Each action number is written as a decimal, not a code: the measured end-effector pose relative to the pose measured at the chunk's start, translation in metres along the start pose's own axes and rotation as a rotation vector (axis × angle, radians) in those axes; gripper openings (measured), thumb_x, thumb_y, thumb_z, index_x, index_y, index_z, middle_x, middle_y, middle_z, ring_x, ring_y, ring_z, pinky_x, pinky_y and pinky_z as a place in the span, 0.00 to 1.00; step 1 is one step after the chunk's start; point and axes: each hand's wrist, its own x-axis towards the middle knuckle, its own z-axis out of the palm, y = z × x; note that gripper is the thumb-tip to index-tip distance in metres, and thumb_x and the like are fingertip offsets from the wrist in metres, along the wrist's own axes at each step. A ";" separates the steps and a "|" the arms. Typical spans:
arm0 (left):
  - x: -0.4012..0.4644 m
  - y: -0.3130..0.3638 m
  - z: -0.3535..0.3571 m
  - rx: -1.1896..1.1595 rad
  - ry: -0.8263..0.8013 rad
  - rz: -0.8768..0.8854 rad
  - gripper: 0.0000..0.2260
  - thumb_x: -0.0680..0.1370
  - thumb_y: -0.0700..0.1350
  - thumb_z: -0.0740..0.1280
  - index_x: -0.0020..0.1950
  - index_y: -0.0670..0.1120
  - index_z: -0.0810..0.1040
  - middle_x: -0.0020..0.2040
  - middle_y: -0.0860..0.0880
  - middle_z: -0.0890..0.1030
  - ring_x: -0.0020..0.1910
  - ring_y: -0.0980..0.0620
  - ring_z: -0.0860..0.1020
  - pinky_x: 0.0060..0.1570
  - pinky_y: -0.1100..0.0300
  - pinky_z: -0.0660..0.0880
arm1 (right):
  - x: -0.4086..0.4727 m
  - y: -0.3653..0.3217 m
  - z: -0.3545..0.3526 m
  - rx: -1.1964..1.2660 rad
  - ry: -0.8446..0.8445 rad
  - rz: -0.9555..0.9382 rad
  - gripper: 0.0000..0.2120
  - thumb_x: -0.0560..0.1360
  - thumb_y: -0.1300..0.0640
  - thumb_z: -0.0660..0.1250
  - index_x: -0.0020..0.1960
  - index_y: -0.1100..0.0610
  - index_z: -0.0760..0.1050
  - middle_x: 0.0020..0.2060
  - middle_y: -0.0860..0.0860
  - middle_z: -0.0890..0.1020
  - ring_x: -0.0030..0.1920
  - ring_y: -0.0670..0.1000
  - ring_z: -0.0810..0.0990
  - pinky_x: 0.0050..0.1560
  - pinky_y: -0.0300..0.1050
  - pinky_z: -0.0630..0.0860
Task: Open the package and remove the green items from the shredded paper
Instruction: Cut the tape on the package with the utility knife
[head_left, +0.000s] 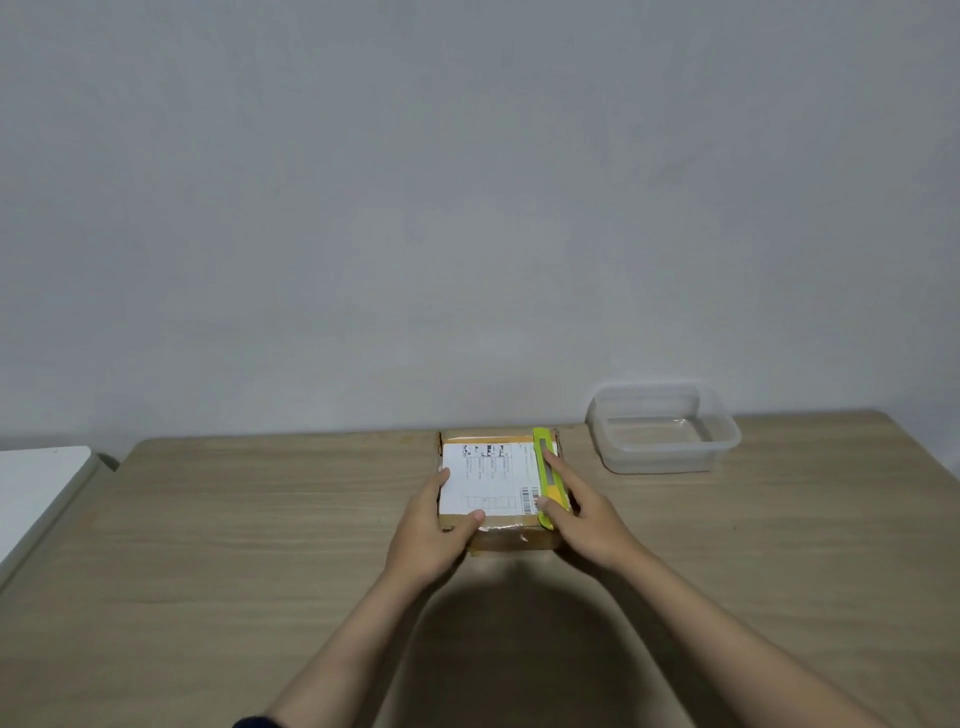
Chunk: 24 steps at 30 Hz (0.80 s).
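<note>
A small brown cardboard package (498, 540) lies closed on the wooden table, with a white shipping label (488, 478) covering most of its top. My left hand (431, 535) grips the package's near left corner, thumb on the label. A yellow-green utility knife (545, 475) lies lengthwise along the package's right side. My right hand (587, 514) holds the knife, thumb on its near end and fingers along its far side. The package's contents are hidden.
An empty clear plastic container (665, 431) stands on the table to the right of the package, near the wall. A white surface (36, 493) adjoins the table's left edge. The table (260, 545) ends at a plain grey wall.
</note>
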 end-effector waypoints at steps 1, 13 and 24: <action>-0.008 -0.002 0.000 0.001 0.001 -0.003 0.33 0.70 0.54 0.73 0.72 0.51 0.65 0.69 0.52 0.71 0.67 0.52 0.70 0.65 0.51 0.70 | -0.007 0.002 0.000 0.000 -0.007 0.001 0.28 0.75 0.54 0.65 0.71 0.38 0.60 0.67 0.38 0.66 0.69 0.43 0.67 0.70 0.44 0.67; -0.095 0.005 0.006 -0.069 0.006 -0.031 0.31 0.71 0.49 0.74 0.71 0.48 0.67 0.67 0.50 0.74 0.61 0.57 0.72 0.58 0.65 0.66 | -0.090 -0.001 -0.010 -0.074 -0.039 0.053 0.30 0.74 0.62 0.66 0.73 0.49 0.62 0.64 0.41 0.69 0.64 0.42 0.68 0.62 0.31 0.62; -0.095 0.001 0.006 -0.063 -0.032 -0.009 0.32 0.71 0.51 0.73 0.72 0.48 0.65 0.70 0.48 0.71 0.68 0.50 0.69 0.64 0.60 0.66 | -0.110 -0.013 -0.045 0.204 0.079 0.207 0.28 0.77 0.72 0.55 0.72 0.52 0.59 0.52 0.57 0.73 0.37 0.50 0.74 0.30 0.41 0.77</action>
